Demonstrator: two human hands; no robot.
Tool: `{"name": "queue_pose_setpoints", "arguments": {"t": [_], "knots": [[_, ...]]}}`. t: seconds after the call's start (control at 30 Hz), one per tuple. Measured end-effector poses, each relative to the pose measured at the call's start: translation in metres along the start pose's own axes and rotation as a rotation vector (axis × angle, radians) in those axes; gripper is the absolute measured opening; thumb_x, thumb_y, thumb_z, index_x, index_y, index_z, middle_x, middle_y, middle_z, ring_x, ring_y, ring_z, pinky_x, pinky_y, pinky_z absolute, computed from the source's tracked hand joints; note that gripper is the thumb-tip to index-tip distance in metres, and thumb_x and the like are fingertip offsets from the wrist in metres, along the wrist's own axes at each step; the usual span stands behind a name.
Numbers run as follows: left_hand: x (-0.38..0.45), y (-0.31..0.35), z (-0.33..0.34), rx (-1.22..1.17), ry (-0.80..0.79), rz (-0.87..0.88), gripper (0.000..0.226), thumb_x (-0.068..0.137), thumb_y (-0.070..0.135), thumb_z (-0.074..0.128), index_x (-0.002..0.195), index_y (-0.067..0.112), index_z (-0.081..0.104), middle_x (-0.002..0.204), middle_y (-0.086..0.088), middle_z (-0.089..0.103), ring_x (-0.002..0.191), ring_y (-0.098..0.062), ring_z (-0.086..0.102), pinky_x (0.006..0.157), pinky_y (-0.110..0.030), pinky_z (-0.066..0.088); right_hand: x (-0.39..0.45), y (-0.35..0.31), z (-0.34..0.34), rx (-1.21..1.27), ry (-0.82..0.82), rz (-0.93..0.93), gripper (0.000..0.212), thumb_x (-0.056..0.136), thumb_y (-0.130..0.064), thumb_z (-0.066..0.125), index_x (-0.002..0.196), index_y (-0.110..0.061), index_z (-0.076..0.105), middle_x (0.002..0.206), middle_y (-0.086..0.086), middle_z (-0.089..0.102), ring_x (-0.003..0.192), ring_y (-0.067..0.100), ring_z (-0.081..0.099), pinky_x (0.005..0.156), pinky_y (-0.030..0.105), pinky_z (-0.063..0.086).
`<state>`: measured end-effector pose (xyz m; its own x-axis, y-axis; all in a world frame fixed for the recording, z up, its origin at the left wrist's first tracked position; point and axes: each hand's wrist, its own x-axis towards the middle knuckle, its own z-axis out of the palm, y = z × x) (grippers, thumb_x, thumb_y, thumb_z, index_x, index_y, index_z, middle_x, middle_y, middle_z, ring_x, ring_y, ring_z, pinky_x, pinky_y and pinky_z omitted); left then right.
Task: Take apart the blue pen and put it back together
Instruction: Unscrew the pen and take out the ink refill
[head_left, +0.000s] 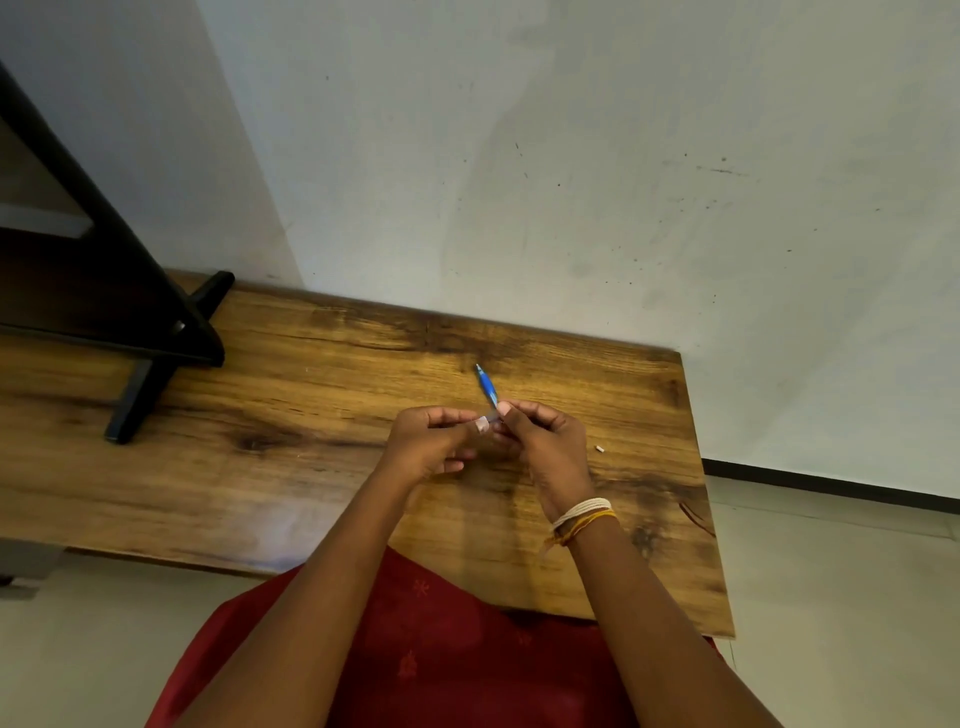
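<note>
Red cloth covers the person's lap nearest the camera, below both forearms. Beyond it the wooden worktop lies under the hands. Far left of them stands a black stand. Right hand pinches the blue pen, tip pointing away; left hand pinches its clear end. A small white piece lies just right of the right hand.

A knotty wooden surface stands against a scuffed pale wall; a black stand rests on it, pale floor beneath.
</note>
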<state>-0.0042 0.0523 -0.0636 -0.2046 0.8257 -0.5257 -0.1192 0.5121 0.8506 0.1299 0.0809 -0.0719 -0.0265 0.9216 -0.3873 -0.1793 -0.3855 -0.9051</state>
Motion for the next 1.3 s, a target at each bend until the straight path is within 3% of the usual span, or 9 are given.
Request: {"name": "queue_pose_setpoints", "arguments": {"t": [0.1, 0.27, 0.47, 0.73, 0.93, 1.13, 1.2, 1.3], "knots": [[0.002, -0.003, 0.003, -0.289, 0.015, -0.088, 0.015, 0.082, 0.004, 0.069, 0.097, 0.005, 0.064, 0.082, -0.012, 0.071, 0.065, -0.014, 0.070, 0.064, -0.024, 0.057, -0.002, -0.002, 0.001, 0.164, 0.002, 0.090, 0.020, 0.083, 0.002, 0.069, 0.101, 0.010, 0.068, 0.086, 0.017, 0.071, 0.064, 0.014, 0.069, 0.064, 0.021, 0.060], [0.004, -0.006, 0.014, -0.613, -0.090, -0.174, 0.009, 0.085, -0.001, 0.062, 0.086, 0.008, 0.063, 0.067, -0.004, 0.073, 0.065, -0.010, 0.070, 0.071, -0.026, 0.058, -0.005, 0.000, 0.003, 0.213, -0.008, 0.167, 0.010, 0.083, 0.002, 0.069, 0.092, 0.007, 0.069, 0.085, 0.016, 0.071, 0.062, 0.013, 0.069, 0.062, 0.020, 0.059], [0.005, -0.007, 0.022, -0.647, -0.025, -0.146, 0.006, 0.089, 0.004, 0.059, 0.087, 0.004, 0.065, 0.074, -0.007, 0.073, 0.076, -0.017, 0.067, 0.072, -0.026, 0.057, -0.005, 0.001, 0.003, 0.147, 0.005, 0.163, 0.009, 0.082, 0.003, 0.069, 0.090, 0.006, 0.070, 0.084, 0.015, 0.071, 0.070, 0.017, 0.067, 0.070, 0.024, 0.058], [0.005, -0.008, 0.029, -0.622, -0.011, -0.144, 0.008, 0.091, 0.004, 0.056, 0.089, 0.002, 0.063, 0.082, -0.011, 0.069, 0.076, -0.016, 0.068, 0.070, -0.026, 0.058, -0.003, -0.001, -0.002, 0.006, 0.017, 0.083, 0.017, 0.082, 0.002, 0.070, 0.097, 0.009, 0.070, 0.087, 0.020, 0.072, 0.070, 0.017, 0.069, 0.066, 0.022, 0.059], [0.005, -0.009, 0.038, -0.696, -0.032, -0.170, 0.009, 0.092, 0.004, 0.054, 0.087, 0.002, 0.062, 0.069, -0.007, 0.072, 0.062, -0.011, 0.069, 0.066, -0.025, 0.058, -0.004, -0.001, -0.006, -0.008, 0.062, 0.045, 0.008, 0.081, 0.000, 0.072, 0.089, 0.000, 0.074, 0.080, 0.013, 0.074, 0.065, 0.012, 0.071, 0.059, 0.019, 0.057], [0.005, -0.010, 0.049, -0.732, -0.049, -0.190, 0.016, 0.095, 0.008, 0.050, 0.086, 0.002, 0.062, 0.063, -0.004, 0.073, 0.061, -0.010, 0.071, 0.063, -0.023, 0.058, -0.003, -0.004, -0.016, 0.008, 0.075, 0.029, 0.006, 0.084, 0.001, 0.068, 0.083, -0.003, 0.072, 0.076, 0.011, 0.074, 0.065, 0.011, 0.071, 0.059, 0.019, 0.057], [0.004, -0.009, 0.053, -0.711, -0.068, -0.189, 0.018, 0.096, 0.010, 0.049, 0.085, 0.002, 0.062, 0.067, -0.005, 0.074, 0.067, -0.012, 0.071, 0.064, -0.024, 0.059, -0.002, -0.008, -0.024, 0.030, 0.059, 0.054, 0.005, 0.085, 0.002, 0.068, 0.084, -0.002, 0.071, 0.075, 0.011, 0.073, 0.065, 0.012, 0.072, 0.060, 0.022, 0.059], [0.003, -0.009, 0.056, -0.667, -0.092, -0.187, 0.018, 0.096, 0.011, 0.050, 0.090, 0.002, 0.063, 0.091, -0.010, 0.072, 0.085, -0.018, 0.068, 0.072, -0.027, 0.055, 0.003, -0.018, -0.042, 0.056, 0.119, 0.104, 0.006, 0.084, 0.000, 0.069, 0.080, -0.005, 0.067, 0.071, 0.008, 0.069, 0.061, 0.014, 0.069, 0.059, 0.023, 0.060]]}}
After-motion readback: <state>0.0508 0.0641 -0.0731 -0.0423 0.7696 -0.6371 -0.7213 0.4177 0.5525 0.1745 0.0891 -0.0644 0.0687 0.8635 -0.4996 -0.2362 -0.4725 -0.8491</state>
